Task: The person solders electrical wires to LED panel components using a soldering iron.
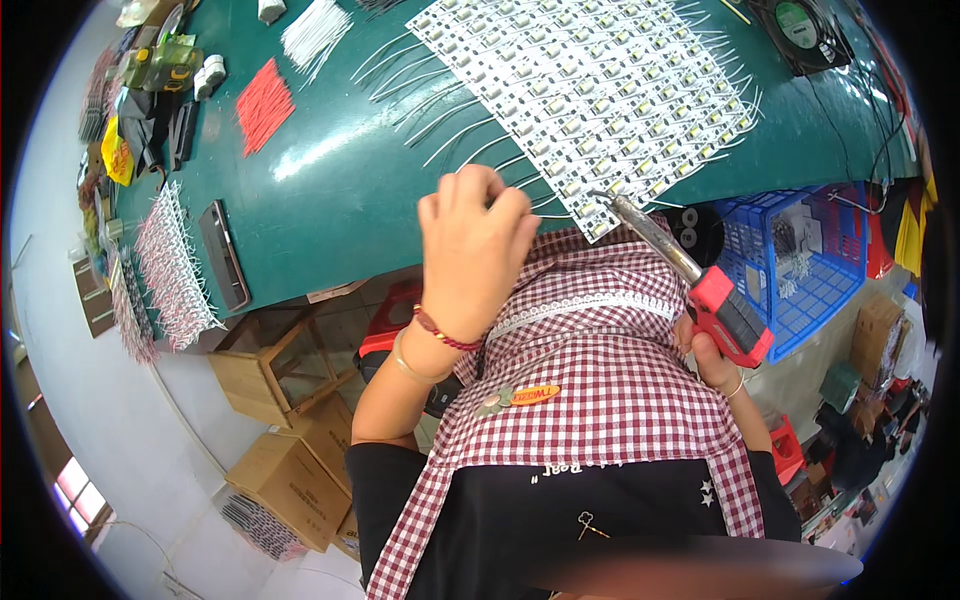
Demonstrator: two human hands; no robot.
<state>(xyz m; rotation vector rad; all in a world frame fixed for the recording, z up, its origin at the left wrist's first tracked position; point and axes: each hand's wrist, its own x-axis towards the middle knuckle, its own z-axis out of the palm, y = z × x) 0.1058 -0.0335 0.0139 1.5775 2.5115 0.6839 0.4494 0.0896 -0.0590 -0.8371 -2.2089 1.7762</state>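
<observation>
A white panel of LED circuit boards point(590, 95) lies on the green table, with rows of small components and thin white wires point(440, 118) sticking out along its left and right edges. My left hand point(470, 235) is over the table's front edge, beside the panel's near left wires. Its fingers are curled together; whatever they pinch is hidden. My right hand point(712, 362) grips the red and black handle of a soldering iron point(660, 240). The iron's metal tip points up and left, at the near end of the panel.
Bundles of red wires point(264, 108) and white wires point(316, 38) lie on the green table point(340, 210). A dark phone-like slab point(225, 255) sits near its left edge. A black fan point(800, 35) stands back right. Below are a blue plastic basket point(800, 275) and cardboard boxes point(285, 485).
</observation>
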